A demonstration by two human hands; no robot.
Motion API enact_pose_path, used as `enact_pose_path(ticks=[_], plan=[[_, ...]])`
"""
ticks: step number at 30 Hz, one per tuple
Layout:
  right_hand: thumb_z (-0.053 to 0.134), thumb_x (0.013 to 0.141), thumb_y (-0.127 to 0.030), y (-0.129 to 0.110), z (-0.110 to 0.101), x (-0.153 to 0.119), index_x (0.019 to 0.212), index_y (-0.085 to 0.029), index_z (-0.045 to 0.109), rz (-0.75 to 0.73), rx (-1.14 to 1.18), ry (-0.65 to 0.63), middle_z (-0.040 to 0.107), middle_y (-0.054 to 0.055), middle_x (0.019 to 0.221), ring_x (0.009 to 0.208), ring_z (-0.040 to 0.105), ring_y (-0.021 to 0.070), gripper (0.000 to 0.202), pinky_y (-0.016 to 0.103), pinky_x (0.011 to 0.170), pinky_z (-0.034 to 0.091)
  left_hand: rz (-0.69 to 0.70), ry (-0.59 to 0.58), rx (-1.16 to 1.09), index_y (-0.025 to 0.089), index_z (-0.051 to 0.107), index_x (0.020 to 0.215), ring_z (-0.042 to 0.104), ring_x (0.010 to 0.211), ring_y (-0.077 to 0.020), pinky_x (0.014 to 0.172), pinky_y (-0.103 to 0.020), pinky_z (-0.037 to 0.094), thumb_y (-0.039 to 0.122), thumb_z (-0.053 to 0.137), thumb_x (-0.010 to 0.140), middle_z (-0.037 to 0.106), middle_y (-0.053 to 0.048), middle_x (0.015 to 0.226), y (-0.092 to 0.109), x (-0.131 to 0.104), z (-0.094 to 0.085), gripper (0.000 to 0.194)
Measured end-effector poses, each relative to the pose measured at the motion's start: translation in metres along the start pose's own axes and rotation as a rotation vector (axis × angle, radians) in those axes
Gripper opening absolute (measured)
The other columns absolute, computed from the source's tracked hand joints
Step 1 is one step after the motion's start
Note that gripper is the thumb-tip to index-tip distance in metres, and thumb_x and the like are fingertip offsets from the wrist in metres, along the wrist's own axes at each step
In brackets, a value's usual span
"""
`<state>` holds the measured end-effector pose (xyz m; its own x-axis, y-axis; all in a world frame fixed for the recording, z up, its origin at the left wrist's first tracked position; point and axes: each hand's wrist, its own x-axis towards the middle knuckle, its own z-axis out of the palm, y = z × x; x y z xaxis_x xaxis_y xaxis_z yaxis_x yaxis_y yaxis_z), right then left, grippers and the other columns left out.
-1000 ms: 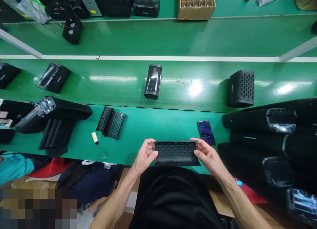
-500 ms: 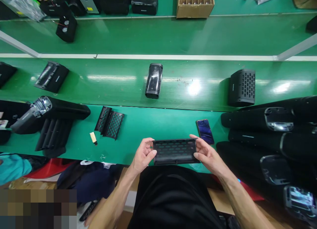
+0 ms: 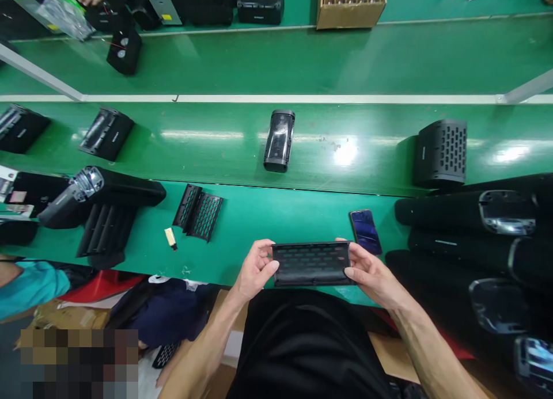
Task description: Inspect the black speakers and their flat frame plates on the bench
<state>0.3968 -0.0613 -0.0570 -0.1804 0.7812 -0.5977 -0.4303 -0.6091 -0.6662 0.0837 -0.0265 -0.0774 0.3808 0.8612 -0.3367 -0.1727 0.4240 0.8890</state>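
Head view: the left hand [image 3: 257, 270] and the right hand [image 3: 372, 272] are gripping opposite short ends of a black perforated panel [image 3: 311, 264], thumbs on its near face, holding it just above the near edge of the green surface [image 3: 259, 215]. A phone [image 3: 365, 232] is lying near the right hand. Two smaller perforated pieces [image 3: 199, 212] are resting to the left, beside a small pale object [image 3: 170, 238]. Beyond, a dark glossy device [image 3: 279, 141] is lying on the green strip [image 3: 216, 157].

Black slotted panel [image 3: 311, 263] between left hand [image 3: 258, 270] and right hand [image 3: 370, 274]
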Motion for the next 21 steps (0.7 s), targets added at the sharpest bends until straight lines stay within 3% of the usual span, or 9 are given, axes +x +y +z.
enact_pose_path(ticks=[4,10,13,17,21], plan=[[0.091,0.076,-0.044,-0.002,0.002,-0.002,0.125,-0.032,0.075,-0.033,0.045,0.064,0.076,0.010,0.125,0.116,0.069,0.0301,0.052,0.048,0.102,0.052,0.035,0.012,-0.012,0.025,0.048,0.131,0.069,0.087,-0.0154,0.078,-0.028,0.054,0.036,0.071,0.095,0.068,-0.007,0.111,0.002,0.000,0.002,0.045],[0.090,0.078,-0.044,0.008,0.021,-0.005,0.122,-0.026,0.075,0.045,0.217,0.176,0.079,0.008,0.106,0.084,0.073,0.0223,0.050,0.034,0.069,0.060,0.032,0.065,-0.043,0.025,0.046,0.131,0.070,0.088,-0.0168,0.077,-0.030,0.056,0.038,0.072,0.093,0.068,-0.006,0.112,-0.004,0.004,0.005,0.048],[0.092,0.076,-0.043,0.014,0.034,-0.002,0.112,-0.023,0.074,0.073,0.272,0.240,0.077,0.004,0.091,0.073,0.073,0.0196,0.046,0.027,0.055,0.056,0.006,0.085,-0.041,0.025,0.046,0.130,0.070,0.084,-0.0160,0.075,-0.029,0.056,0.040,0.073,0.092,0.068,-0.006,0.112,-0.007,0.006,0.007,0.049],[0.097,0.066,-0.047,0.018,0.043,0.009,0.089,-0.021,0.067,0.057,0.173,0.387,0.064,-0.004,0.064,0.051,0.065,0.0142,0.046,0.021,0.040,0.048,0.014,0.073,-0.021,0.025,0.046,0.129,0.070,0.088,-0.0163,0.078,-0.030,0.056,0.039,0.072,0.094,0.066,-0.006,0.113,-0.008,0.005,0.010,0.046],[0.100,0.059,-0.049,0.022,0.042,0.017,0.080,-0.019,0.063,0.035,0.095,0.451,0.062,-0.006,0.063,0.042,0.060,0.0100,0.052,0.018,0.034,0.044,0.018,0.058,0.001,0.025,0.046,0.130,0.069,0.088,-0.0152,0.079,-0.029,0.055,0.037,0.071,0.095,0.063,-0.006,0.113,-0.008,0.001,0.014,0.045]])
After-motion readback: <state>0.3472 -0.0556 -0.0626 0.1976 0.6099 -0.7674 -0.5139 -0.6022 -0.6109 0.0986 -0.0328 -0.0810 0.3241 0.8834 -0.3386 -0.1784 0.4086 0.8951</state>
